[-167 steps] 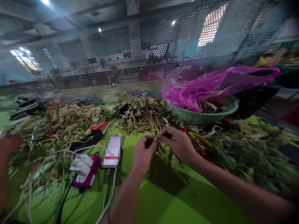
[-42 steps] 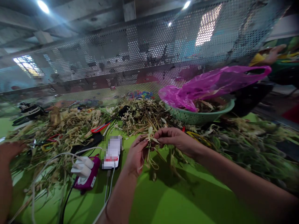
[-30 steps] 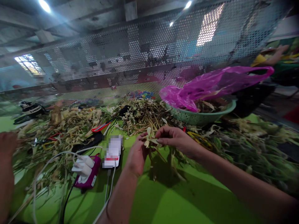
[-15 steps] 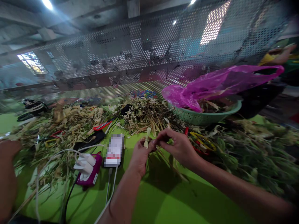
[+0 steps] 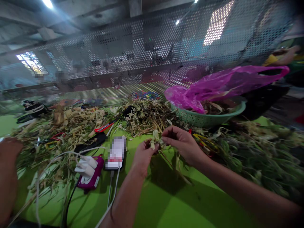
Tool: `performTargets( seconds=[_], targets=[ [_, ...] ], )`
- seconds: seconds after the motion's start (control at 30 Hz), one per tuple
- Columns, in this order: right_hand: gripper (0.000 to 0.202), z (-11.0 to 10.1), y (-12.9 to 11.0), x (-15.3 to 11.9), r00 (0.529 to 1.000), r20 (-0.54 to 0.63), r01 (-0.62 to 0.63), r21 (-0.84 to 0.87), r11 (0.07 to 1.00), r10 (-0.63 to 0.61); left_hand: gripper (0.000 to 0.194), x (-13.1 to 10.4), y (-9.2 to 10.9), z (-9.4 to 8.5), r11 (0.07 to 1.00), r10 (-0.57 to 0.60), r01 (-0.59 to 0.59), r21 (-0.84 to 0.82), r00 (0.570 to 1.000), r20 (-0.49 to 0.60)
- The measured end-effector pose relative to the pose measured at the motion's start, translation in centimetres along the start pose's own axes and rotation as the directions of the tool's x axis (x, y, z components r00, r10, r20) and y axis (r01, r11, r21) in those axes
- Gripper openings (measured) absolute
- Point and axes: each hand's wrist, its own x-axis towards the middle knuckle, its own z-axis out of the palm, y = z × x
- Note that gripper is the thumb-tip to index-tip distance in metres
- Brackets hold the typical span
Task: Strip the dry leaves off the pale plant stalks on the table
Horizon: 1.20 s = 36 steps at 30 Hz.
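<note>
My left hand (image 5: 144, 155) is closed around a small bundle of dried leaf (image 5: 155, 138), whose pale, folded top sticks up above the thumb. Just to its right, the fingers of my right hand (image 5: 181, 143) are pinched on a greyish-green leaf (image 5: 163, 143) at the bundle's side. Thin dry stems (image 5: 174, 167) trail below both hands over the green tabletop (image 5: 163, 205). How the bundle is tied or folded inside the left fingers is hidden.
Dried plant heaps (image 5: 152, 117) and greener stalks (image 5: 251, 155) spread around. A phone (image 5: 116, 153), a purple power strip (image 5: 91, 175) with white chargers and a red cutter (image 5: 104, 127) lie left. A green basket (image 5: 211, 119) holds a magenta bag (image 5: 220, 84). Another person's arm (image 5: 8, 177) reaches in left.
My right hand has shifted slightly up and away from my left. The leaf bundle's top has tilted right and looks more spread, and a greyish leaf now shows between the hands.
</note>
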Motion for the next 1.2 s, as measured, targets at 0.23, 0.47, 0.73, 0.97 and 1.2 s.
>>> performTargets(
  seconds=[0.23,0.47,0.73,0.97,1.2],
  targets=[
    [0.021,0.0,0.1,0.0,0.999,-0.034,-0.022,0.007,1.0,0.022,0.027,0.1,-0.2,-0.4,0.999,-0.003,0.002,0.044,1.0,0.018],
    [0.023,-0.3,-0.5,0.1,0.997,0.032,-0.074,0.028,0.997,0.073,0.029,0.2,-0.3,-0.4,1.0,-0.005,0.005,-0.009,1.0,0.028],
    [0.022,-0.6,-1.2,0.2,0.984,0.135,-0.097,-0.116,0.988,0.112,0.028,-0.1,0.1,-0.1,0.999,-0.01,0.01,0.05,1.0,-0.003],
    [0.028,-0.6,-1.0,0.3,0.978,0.162,-0.125,-0.069,0.99,0.135,0.023,-0.5,0.2,0.2,0.989,0.061,-0.089,0.119,0.972,0.226],
    [0.023,-0.7,-1.3,0.2,0.994,0.098,-0.011,-0.246,0.969,0.036,0.021,-0.3,-0.1,-0.8,0.991,0.089,-0.105,0.088,0.982,0.169]
  ],
)
